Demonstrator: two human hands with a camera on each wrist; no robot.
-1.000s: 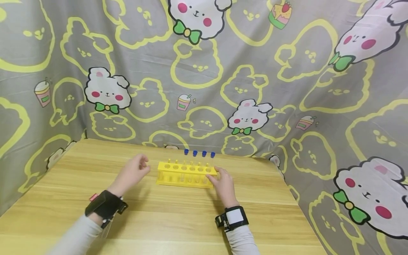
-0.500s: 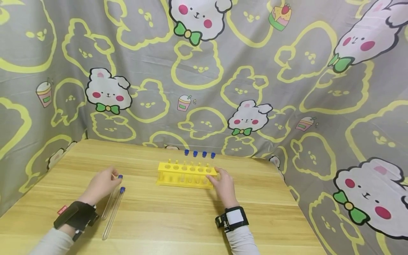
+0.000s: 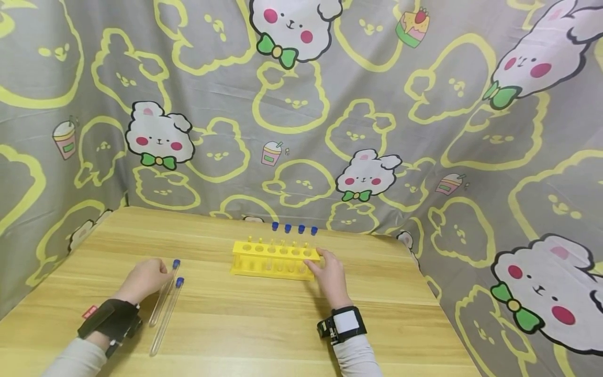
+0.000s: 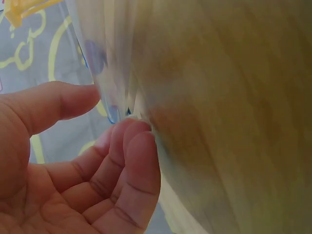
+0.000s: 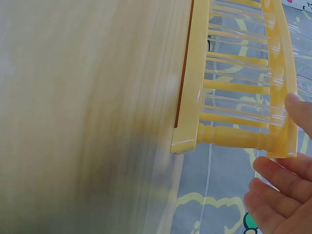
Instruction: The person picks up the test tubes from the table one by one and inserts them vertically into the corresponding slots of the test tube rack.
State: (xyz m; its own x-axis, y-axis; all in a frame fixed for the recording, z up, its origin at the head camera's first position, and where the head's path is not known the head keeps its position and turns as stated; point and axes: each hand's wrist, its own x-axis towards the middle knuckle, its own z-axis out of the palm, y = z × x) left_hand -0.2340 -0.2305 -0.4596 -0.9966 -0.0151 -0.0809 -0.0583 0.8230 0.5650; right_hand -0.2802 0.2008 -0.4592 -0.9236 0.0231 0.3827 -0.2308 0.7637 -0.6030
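Observation:
In the head view, my left hand (image 3: 145, 280) is at the upper part of a blue-capped test tube (image 3: 161, 303) that lies on the table. Thumb and curled fingers pinch this clear tube near its cap; the left wrist view shows them at either side of it, blurred. Close beside it on the right lies a second capped test tube (image 3: 166, 319). My right hand (image 3: 331, 275) grips the right end of a yellow test tube rack (image 3: 266, 254), thumb at the front of the top plate. Several blue-capped tubes (image 3: 288, 228) stand in the rack's right-hand holes; the two left holes hold none.
The wooden table (image 3: 245, 324) runs up to a grey patterned cloth (image 3: 301, 152) that hangs behind and along both sides. Short yellow pegs (image 3: 260, 241) rise along the rack's back.
My left hand has moved left and toward me, from beside the rack to the lying tubes, uncovering them, and has taken hold of one. The right hand has stayed on the rack.

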